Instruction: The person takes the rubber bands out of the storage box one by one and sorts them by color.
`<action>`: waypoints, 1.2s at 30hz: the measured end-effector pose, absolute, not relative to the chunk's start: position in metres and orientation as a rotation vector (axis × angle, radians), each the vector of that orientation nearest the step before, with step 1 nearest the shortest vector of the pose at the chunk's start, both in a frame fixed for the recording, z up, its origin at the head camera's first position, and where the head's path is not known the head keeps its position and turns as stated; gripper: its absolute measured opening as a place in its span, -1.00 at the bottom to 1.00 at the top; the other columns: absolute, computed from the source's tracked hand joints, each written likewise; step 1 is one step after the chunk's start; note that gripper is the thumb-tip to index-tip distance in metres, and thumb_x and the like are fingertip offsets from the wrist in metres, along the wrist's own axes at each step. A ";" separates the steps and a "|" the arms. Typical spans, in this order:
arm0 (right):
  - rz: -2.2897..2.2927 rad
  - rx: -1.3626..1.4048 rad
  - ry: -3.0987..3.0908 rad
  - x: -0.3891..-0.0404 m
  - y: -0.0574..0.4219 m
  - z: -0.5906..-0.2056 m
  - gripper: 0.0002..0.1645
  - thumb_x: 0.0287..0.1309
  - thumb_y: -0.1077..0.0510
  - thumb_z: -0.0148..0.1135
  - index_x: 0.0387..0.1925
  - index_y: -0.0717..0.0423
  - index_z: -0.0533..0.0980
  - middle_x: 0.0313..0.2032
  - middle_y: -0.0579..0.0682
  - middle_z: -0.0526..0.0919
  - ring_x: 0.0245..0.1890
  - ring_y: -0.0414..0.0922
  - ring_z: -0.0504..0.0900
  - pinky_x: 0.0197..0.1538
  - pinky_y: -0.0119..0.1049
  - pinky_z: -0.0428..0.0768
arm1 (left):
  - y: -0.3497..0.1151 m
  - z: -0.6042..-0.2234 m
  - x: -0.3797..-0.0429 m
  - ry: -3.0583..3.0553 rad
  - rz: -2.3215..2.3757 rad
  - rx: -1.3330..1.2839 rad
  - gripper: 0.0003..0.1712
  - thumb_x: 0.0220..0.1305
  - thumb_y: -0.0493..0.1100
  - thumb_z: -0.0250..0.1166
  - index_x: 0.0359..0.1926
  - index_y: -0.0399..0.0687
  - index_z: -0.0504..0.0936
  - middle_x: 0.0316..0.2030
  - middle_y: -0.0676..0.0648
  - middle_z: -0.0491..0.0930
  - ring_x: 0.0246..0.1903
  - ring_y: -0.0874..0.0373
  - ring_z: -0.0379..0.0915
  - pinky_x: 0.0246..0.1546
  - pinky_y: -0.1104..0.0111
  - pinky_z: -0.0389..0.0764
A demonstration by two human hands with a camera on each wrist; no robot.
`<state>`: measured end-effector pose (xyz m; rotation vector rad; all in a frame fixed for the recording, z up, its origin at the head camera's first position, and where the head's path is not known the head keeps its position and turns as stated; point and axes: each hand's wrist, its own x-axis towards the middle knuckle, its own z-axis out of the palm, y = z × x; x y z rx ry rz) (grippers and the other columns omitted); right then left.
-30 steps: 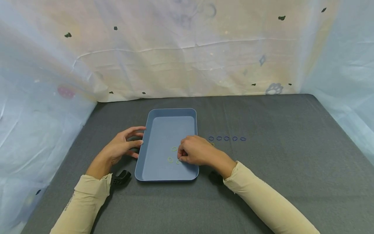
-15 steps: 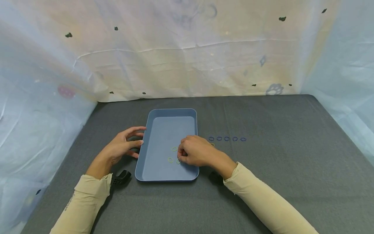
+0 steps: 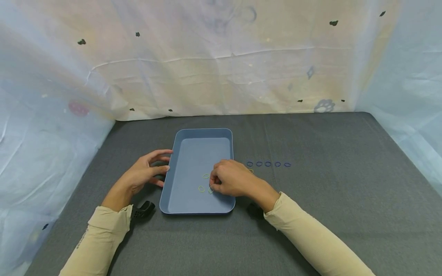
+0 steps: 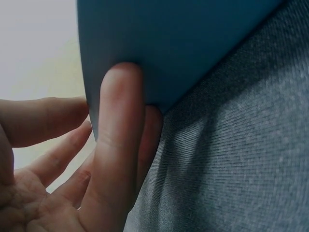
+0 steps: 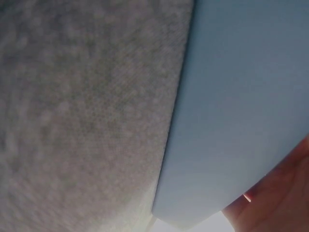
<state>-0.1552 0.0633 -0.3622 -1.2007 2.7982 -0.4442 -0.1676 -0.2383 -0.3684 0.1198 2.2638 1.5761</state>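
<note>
My left hand (image 3: 144, 171) rests against the left side of a blue tray (image 3: 188, 153). In the left wrist view its fairly straight fingers (image 4: 120, 111) touch the tray's outer wall (image 4: 169, 43). My right hand (image 3: 230, 177) reaches over the tray's right side, fingers curled. Its thumb and index fingertips appear to pinch a yellow-green rubber band (image 3: 210, 190) just above or on the tray floor; the contact is partly hidden. Two more yellow-green rubber bands, one upper (image 3: 206, 176) and one lower (image 3: 201, 189), lie flat in the tray. The right wrist view shows the outer tray wall (image 5: 241, 96).
Right of the tray, several dark blue rubber bands (image 3: 268, 163) lie in a row on the grey cloth (image 3: 310, 184). A yellow band (image 3: 251, 171) sits just below them, partly hidden by my right hand. A patterned curtain (image 3: 221, 84) closes off the back.
Both hands, the tray and the bands hold almost the same places. Only a slight shift of the whole head view shows.
</note>
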 end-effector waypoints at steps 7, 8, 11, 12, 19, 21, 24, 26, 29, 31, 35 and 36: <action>-0.462 -1.190 2.806 -0.155 0.063 -0.360 -0.88 0.17 0.06 0.36 -0.48 -0.14 0.68 -0.45 -0.26 0.58 -0.34 -0.28 0.49 -0.22 -0.39 0.50 | -0.239 -0.369 -0.168 2.257 1.577 0.118 -0.27 0.42 -0.21 0.22 0.52 -0.03 0.16 0.42 -0.36 0.15 0.15 -0.27 0.43 -0.31 0.12 0.77; -0.466 -1.187 2.804 -0.155 0.063 -0.360 -0.88 0.17 0.06 0.36 -0.48 -0.14 0.68 -0.45 -0.26 0.58 -0.33 -0.28 0.49 -0.22 -0.39 0.50 | -0.239 -0.369 -0.168 2.258 1.576 0.120 -0.27 0.42 -0.21 0.22 0.52 -0.02 0.16 0.42 -0.37 0.15 0.14 -0.26 0.43 -0.31 0.12 0.77; -0.480 -1.180 2.800 -0.155 0.063 -0.358 -0.88 0.17 0.07 0.36 -0.49 -0.14 0.68 -0.44 -0.25 0.58 -0.33 -0.27 0.49 -0.22 -0.39 0.50 | -0.239 -0.368 -0.168 2.260 1.575 0.126 -0.28 0.43 -0.21 0.22 0.52 -0.02 0.16 0.42 -0.37 0.15 0.13 -0.25 0.44 -0.31 0.13 0.77; -0.479 -1.178 2.800 -0.155 0.063 -0.357 -0.88 0.17 0.07 0.36 -0.48 -0.14 0.68 -0.44 -0.25 0.58 -0.33 -0.27 0.49 -0.22 -0.39 0.50 | -0.239 -0.368 -0.168 2.260 1.574 0.127 -0.28 0.43 -0.22 0.22 0.52 -0.03 0.16 0.42 -0.37 0.15 0.12 -0.24 0.44 -0.31 0.12 0.77; -0.487 -1.151 2.819 -0.153 0.067 -0.356 -0.90 0.16 0.07 0.37 -0.47 -0.14 0.68 -0.40 -0.24 0.62 -0.30 -0.28 0.52 -0.17 -0.36 0.53 | -0.239 -0.369 -0.168 2.256 1.578 0.120 -0.28 0.43 -0.23 0.21 0.52 -0.03 0.16 0.42 -0.37 0.16 0.12 -0.25 0.45 -0.30 0.11 0.77; -0.486 -1.144 2.824 -0.152 0.069 -0.355 -0.90 0.16 0.06 0.38 -0.47 -0.15 0.68 -0.39 -0.24 0.62 -0.28 -0.27 0.53 -0.16 -0.35 0.54 | -0.239 -0.369 -0.168 2.252 1.578 0.119 -0.28 0.43 -0.22 0.21 0.52 -0.03 0.16 0.42 -0.36 0.15 0.12 -0.24 0.45 -0.29 0.10 0.77; -0.498 -1.127 2.826 -0.150 0.072 -0.354 -0.91 0.16 0.05 0.38 -0.46 -0.15 0.67 -0.38 -0.24 0.62 -0.24 -0.27 0.53 -0.15 -0.36 0.55 | -0.239 -0.370 -0.169 2.248 1.580 0.118 -0.28 0.43 -0.22 0.21 0.52 -0.03 0.16 0.41 -0.36 0.16 0.12 -0.23 0.45 -0.29 0.10 0.77; -0.512 -1.117 2.829 -0.149 0.073 -0.353 -0.91 0.16 0.05 0.38 -0.46 -0.15 0.67 -0.37 -0.25 0.61 -0.23 -0.28 0.53 -0.16 -0.37 0.56 | -0.239 -0.371 -0.169 2.246 1.582 0.119 -0.28 0.43 -0.22 0.21 0.52 -0.03 0.16 0.41 -0.36 0.16 0.13 -0.23 0.44 -0.29 0.10 0.77; -0.535 -1.110 2.841 -0.147 0.076 -0.350 -0.92 0.15 0.05 0.38 -0.45 -0.15 0.67 -0.37 -0.26 0.60 -0.22 -0.29 0.54 -0.17 -0.38 0.56 | -0.239 -0.371 -0.169 2.248 1.582 0.118 -0.28 0.43 -0.22 0.21 0.52 -0.03 0.16 0.40 -0.36 0.16 0.14 -0.24 0.43 -0.30 0.10 0.77; -0.544 -1.102 2.851 -0.146 0.078 -0.348 -0.92 0.15 0.05 0.38 -0.45 -0.16 0.67 -0.36 -0.28 0.61 -0.22 -0.29 0.54 -0.17 -0.39 0.56 | -0.239 -0.371 -0.169 2.249 1.583 0.119 -0.28 0.43 -0.22 0.21 0.52 -0.04 0.15 0.40 -0.36 0.16 0.15 -0.25 0.42 -0.30 0.10 0.77; -0.569 -1.081 2.875 -0.144 0.082 -0.344 -0.94 0.13 0.07 0.39 -0.44 -0.17 0.67 -0.36 -0.28 0.61 -0.22 -0.30 0.55 -0.17 -0.40 0.56 | -0.239 -0.371 -0.169 2.253 1.582 0.119 -0.28 0.43 -0.21 0.21 0.52 -0.03 0.16 0.40 -0.36 0.16 0.16 -0.28 0.41 -0.31 0.10 0.77; -0.575 -1.072 2.881 -0.144 0.084 -0.343 -0.94 0.13 0.08 0.39 -0.44 -0.16 0.67 -0.36 -0.28 0.60 -0.22 -0.29 0.55 -0.18 -0.40 0.56 | -0.239 -0.371 -0.169 2.255 1.580 0.118 -0.28 0.43 -0.21 0.21 0.52 -0.03 0.16 0.40 -0.36 0.16 0.16 -0.28 0.41 -0.30 0.10 0.77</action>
